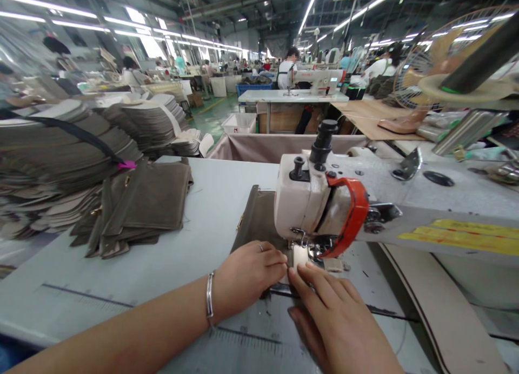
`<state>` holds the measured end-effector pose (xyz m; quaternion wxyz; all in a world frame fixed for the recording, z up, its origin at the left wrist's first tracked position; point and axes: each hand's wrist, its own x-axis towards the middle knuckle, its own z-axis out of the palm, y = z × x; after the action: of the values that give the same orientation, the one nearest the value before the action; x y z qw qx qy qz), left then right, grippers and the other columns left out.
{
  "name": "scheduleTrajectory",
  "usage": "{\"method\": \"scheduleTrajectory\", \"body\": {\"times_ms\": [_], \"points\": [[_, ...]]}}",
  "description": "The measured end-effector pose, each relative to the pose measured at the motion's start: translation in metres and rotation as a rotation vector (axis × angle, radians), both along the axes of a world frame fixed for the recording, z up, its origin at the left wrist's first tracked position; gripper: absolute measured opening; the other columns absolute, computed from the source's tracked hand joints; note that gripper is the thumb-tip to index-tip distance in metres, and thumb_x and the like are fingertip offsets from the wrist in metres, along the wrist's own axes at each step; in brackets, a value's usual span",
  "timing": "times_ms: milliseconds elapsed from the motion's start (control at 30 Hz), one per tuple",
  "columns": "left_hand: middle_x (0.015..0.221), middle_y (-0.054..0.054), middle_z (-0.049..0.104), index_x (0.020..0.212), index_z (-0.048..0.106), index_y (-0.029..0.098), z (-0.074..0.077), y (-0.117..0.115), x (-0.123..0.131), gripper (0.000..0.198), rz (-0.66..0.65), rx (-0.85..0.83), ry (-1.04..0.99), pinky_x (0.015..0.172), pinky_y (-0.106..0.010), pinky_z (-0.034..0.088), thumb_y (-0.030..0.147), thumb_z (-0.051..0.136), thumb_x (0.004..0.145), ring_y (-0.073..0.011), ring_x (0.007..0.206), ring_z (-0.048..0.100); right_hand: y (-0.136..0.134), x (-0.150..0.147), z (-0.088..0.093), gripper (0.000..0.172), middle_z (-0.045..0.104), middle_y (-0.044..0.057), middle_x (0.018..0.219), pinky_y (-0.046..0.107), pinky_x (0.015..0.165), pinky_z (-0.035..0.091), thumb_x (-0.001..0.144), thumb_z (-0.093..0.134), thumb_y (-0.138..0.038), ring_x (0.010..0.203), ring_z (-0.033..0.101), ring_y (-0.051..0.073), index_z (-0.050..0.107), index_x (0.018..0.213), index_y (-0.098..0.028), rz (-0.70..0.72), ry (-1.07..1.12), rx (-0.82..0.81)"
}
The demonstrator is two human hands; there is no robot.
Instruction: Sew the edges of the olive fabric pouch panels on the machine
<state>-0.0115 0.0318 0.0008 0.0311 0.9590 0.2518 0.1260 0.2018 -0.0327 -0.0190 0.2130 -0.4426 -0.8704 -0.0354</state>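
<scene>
A dark brown leather-like panel lies flat on the sewing table, its right side under the head of a white sewing machine. My left hand, with a ring and a silver bangle, has its fingers bent together on the panel's near right edge, close to the presser foot. Stretched out flat, the fingers of my right hand touch the near end of a small cream strip by the needle area. A red guard stands just above the needle area. The needle tip itself is hidden.
Stacked brown pieces lie on the table's left, beside tall piles of cut panels. A curved light strip hangs at right. Behind are a fabric-lined bin, a fan and another machine with a person.
</scene>
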Motion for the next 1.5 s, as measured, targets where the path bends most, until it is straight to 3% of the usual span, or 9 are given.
{"method": "scheduleTrajectory", "body": {"times_ms": [267,633,1067,1267,1400,1500], "points": [[0.102,-0.004,0.064,0.098,0.062,0.015,0.004,0.015,0.009,0.01,0.058,-0.025,0.025,0.094,-0.031,0.047,0.016,0.054,0.093,-0.0168,0.1,0.058,0.009,-0.004,0.001,0.046,0.056,0.006,0.13,0.043,0.086,0.045,0.088,0.057,-0.032,0.106,0.054,0.026,0.053,0.131,-0.018,-0.051,-0.004,-0.037],[0.09,-0.003,0.065,0.093,0.061,0.016,-0.018,0.029,0.012,0.013,0.102,0.142,0.0,0.089,-0.032,0.046,0.014,0.048,0.095,-0.0176,0.094,0.059,0.015,-0.009,-0.006,0.051,0.059,0.012,0.125,0.051,0.094,0.038,0.091,0.052,-0.039,0.11,0.052,0.032,0.05,0.135,-0.012,-0.121,-0.041,-0.061],[0.087,-0.004,0.067,0.086,0.065,0.016,-0.009,0.029,0.012,0.019,0.131,0.126,-0.095,0.093,-0.031,0.049,0.009,0.049,0.091,-0.0175,0.094,0.061,0.013,-0.012,0.002,0.053,0.053,0.012,0.131,0.048,0.096,0.037,0.09,0.053,-0.039,0.11,0.05,0.029,0.046,0.137,-0.014,-0.139,0.005,-0.146],[0.096,-0.005,0.071,0.093,0.069,0.016,-0.008,0.026,0.009,0.028,0.122,0.155,-0.181,0.089,-0.03,0.052,0.006,0.042,0.091,-0.0169,0.092,0.064,0.009,-0.017,0.014,0.044,0.06,0.006,0.118,0.042,0.097,0.04,0.087,0.06,-0.036,0.11,0.05,0.024,0.053,0.128,-0.02,-0.132,0.1,-0.212],[0.097,-0.003,0.071,0.095,0.07,0.019,-0.008,0.029,0.005,0.027,0.182,0.094,-0.189,0.084,-0.031,0.054,0.007,0.046,0.089,-0.0181,0.091,0.064,-0.006,0.014,0.023,0.019,0.063,0.0,0.107,0.034,0.093,0.044,0.092,0.054,-0.027,0.1,0.056,0.017,0.062,0.109,-0.027,-0.18,0.153,-0.165],[0.096,-0.004,0.07,0.092,0.07,0.019,-0.008,0.033,0.001,0.02,0.256,0.066,-0.192,0.085,-0.034,0.053,0.014,0.051,0.089,-0.0202,0.093,0.063,-0.026,0.067,0.022,0.022,0.059,0.006,0.112,0.04,0.093,0.044,0.095,0.046,-0.029,0.105,0.055,0.021,0.061,0.11,-0.023,-0.439,0.173,0.048]]}}
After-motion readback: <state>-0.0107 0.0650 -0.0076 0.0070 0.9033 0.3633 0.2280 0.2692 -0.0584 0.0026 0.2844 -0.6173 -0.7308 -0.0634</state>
